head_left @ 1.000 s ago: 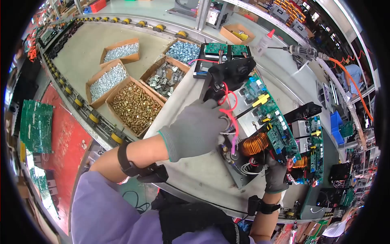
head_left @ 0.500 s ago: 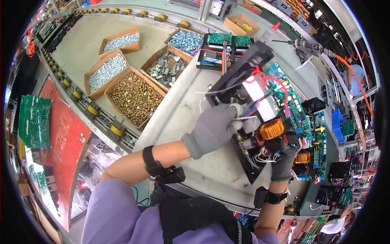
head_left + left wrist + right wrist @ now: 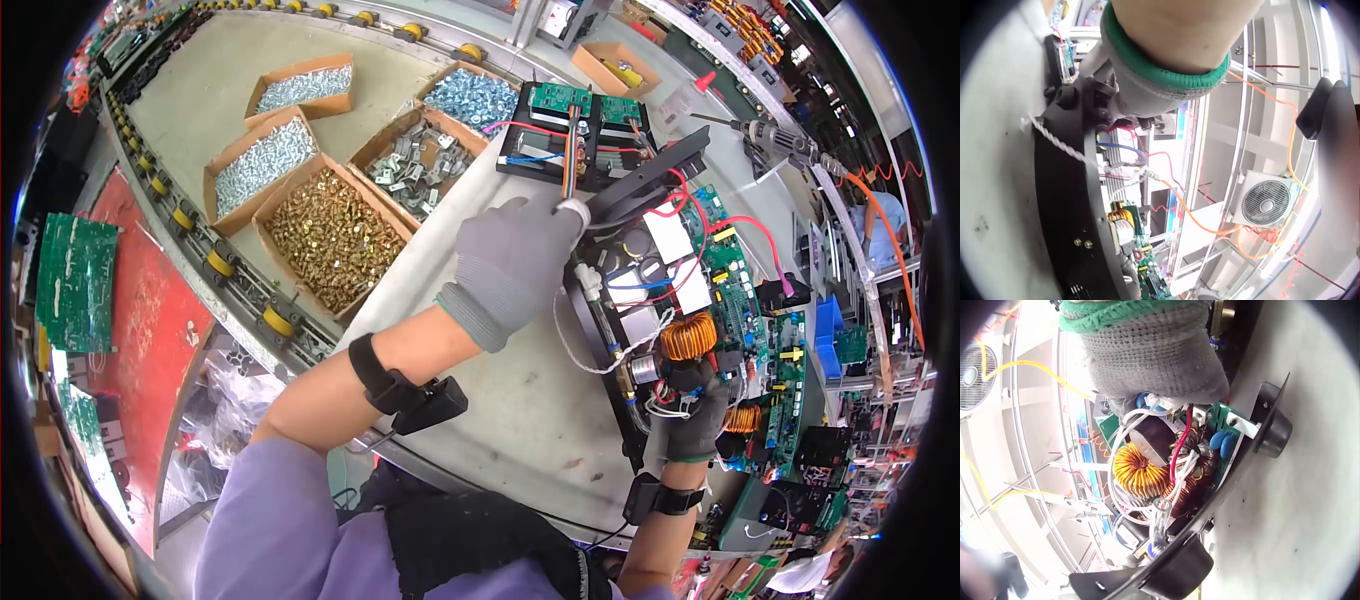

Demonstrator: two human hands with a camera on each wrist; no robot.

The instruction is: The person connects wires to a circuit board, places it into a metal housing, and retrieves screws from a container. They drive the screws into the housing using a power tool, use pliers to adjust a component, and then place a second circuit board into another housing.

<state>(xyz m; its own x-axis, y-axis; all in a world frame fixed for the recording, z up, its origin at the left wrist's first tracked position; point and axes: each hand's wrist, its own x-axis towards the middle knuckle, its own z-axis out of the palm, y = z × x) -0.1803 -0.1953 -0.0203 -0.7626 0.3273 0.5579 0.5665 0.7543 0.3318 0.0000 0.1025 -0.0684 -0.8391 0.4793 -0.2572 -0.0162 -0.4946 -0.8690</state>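
Observation:
A black metal chassis (image 3: 612, 385) full of electronics lies on the table in the head view. Inside are an orange copper coil (image 3: 688, 337), white blocks and a long green circuit board (image 3: 735, 290). My gloved left hand (image 3: 520, 262) grips the chassis's far-left end, fingers curled at its corner. A white twisted wire (image 3: 1063, 145) hangs loose over the black side panel. Gloved too, my right hand (image 3: 695, 425) is at the near end, beside the coil and white wires (image 3: 1119, 447); its fingertips are hidden among the parts. A pink-tipped red wire (image 3: 760, 235) arches over the board.
Cardboard boxes of brass fasteners (image 3: 325, 240), silver screws (image 3: 265, 165) and metal clips (image 3: 420, 165) stand to the left. Behind the chassis sits a black module with green boards (image 3: 560, 100). A power driver (image 3: 780, 140) hangs at right. A second electronics unit (image 3: 790, 385) stands close on the right.
The chassis has turned and shifted right, its black end panel tilting. My left hand has left the wires and moved to the chassis's far end; the twisted wire now dangles. The right hand stays near the coil.

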